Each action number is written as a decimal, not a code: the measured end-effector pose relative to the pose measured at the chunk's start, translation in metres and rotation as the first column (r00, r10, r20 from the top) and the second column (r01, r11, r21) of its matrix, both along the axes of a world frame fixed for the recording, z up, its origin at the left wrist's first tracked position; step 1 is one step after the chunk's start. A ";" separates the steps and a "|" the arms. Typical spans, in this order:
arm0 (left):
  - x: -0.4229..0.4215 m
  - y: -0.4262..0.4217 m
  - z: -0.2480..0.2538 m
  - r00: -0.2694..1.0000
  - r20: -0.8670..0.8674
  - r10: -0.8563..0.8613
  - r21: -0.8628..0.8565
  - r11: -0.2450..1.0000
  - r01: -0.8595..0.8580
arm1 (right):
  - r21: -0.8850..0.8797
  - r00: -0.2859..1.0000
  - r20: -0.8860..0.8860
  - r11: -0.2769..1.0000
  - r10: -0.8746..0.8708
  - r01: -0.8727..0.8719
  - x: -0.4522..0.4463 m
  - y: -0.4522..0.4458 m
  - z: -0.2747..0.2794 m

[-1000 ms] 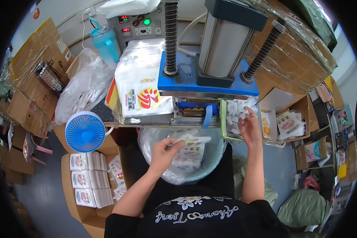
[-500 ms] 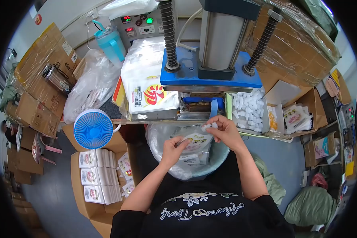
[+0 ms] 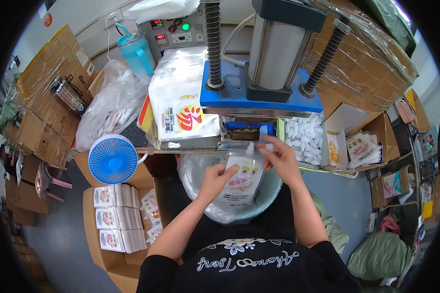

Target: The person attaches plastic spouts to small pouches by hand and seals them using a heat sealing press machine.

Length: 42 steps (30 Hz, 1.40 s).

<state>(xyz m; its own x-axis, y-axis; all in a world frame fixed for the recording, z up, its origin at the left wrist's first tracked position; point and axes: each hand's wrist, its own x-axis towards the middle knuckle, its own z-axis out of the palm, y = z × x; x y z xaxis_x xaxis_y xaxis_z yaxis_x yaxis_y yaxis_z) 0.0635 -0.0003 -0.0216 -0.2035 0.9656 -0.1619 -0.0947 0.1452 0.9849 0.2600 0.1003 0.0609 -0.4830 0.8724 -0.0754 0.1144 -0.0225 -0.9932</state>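
Observation:
My left hand (image 3: 214, 181) pinches the upper left edge of a printed plastic pouch (image 3: 241, 184), which hangs upright over a lined bin. At the pouch's top edge sits a small white plastic spout (image 3: 250, 148), slightly blurred. To the right of it, my right hand (image 3: 282, 162) has its thumb and fingers closed on another small white plastic spout (image 3: 269, 146), apart from the pouch. Just beyond my hands is the press (image 3: 261, 105), with a blue plate raised above its lower jig (image 3: 249, 133).
A tray of white spouts (image 3: 304, 139) lies right of the press. Stacked pouches (image 3: 188, 117) lie on its left. A blue fan (image 3: 113, 158) stands above a carton of bundled pouches (image 3: 115, 219). The plastic-lined bin (image 3: 271, 195) is below my hands.
The pouch has swung from tilted to upright, its printed face now in fuller view. My right hand has drawn slightly up and right, away from the pouch, leaving one spout at its top edge.

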 end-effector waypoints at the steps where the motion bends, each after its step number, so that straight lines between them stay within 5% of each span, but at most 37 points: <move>1: 0.004 0.006 0.005 1.000 0.001 0.002 0.003 1.000 -0.002 | 0.025 0.988 -0.089 0.991 -0.126 0.128 0.000 0.003 0.002; 6: 0.016 0.039 0.023 0.926 0.351 0.139 -0.105 0.989 -0.109 | 0.058 0.974 -0.122 0.978 -0.191 0.199 0.035 0.023 0.000; 9: 0.022 0.055 0.028 0.864 0.467 0.190 -0.148 0.980 -0.136 | -0.071 0.927 -0.257 0.962 -0.273 0.264 0.046 0.028 -0.004; 13: 0.017 0.056 0.031 0.882 0.430 0.194 -0.145 0.979 -0.145 | -0.099 0.902 -0.260 0.939 -0.345 0.330 0.057 0.037 -0.021; 15: -0.007 0.054 0.043 0.989 -0.143 0.028 0.036 0.999 -0.023 | 0.026 0.918 -0.207 0.936 -0.338 0.350 0.064 0.040 -0.027; 16: -0.027 0.058 0.039 0.940 -0.340 0.021 0.049 0.999 -0.005 | 0.164 0.932 -0.152 0.922 -0.329 0.352 0.065 0.041 -0.031; 18: -0.048 0.047 0.084 0.655 -0.739 0.157 0.059 0.984 -0.169 | 0.164 0.908 -0.188 0.900 -0.374 0.404 0.067 0.043 -0.040; 19: -0.057 0.043 0.072 0.642 -0.751 0.154 0.055 0.984 -0.171 | 0.211 0.907 -0.145 0.883 -0.396 0.419 0.071 0.045 -0.046; 21: -0.072 0.031 0.028 0.039 -0.907 0.419 0.417 0.908 -0.039 | 0.262 0.888 -0.133 0.849 -0.440 0.459 0.065 0.042 -0.046; 22: -0.072 0.019 0.019 0.253 -0.882 0.397 0.396 0.916 -0.059 | 0.254 0.887 -0.148 0.850 -0.438 0.462 0.063 0.047 -0.048; 26: -0.093 -0.004 0.032 0.407 -0.833 0.374 0.372 0.924 -0.089 | 0.307 0.897 -0.133 0.843 -0.422 0.442 0.068 0.043 -0.056; 28: -0.086 -0.006 0.046 0.502 -0.686 0.527 0.526 0.835 -0.159 | 0.317 0.911 -0.023 0.861 -0.413 0.398 0.064 0.041 -0.046; 30: -0.059 -0.017 0.069 0.811 -0.436 0.390 0.324 0.909 -0.263 | 0.336 0.907 0.012 0.857 -0.420 0.392 0.054 0.030 -0.037; 32: -0.039 -0.022 0.066 0.938 -0.222 0.267 0.162 0.958 -0.235 | 0.427 0.916 0.086 0.845 -0.392 0.322 0.039 0.018 -0.024; 37: 0.001 -0.025 0.032 0.982 -0.102 0.156 0.026 0.988 -0.154 | 0.466 0.973 0.044 0.866 -0.227 0.181 0.000 -0.012 0.003; 42: -0.002 -0.035 0.005 0.994 -0.091 0.058 0.007 0.998 -0.058 | 0.533 0.912 0.409 0.800 0.042 -0.276 0.000 -0.018 -0.002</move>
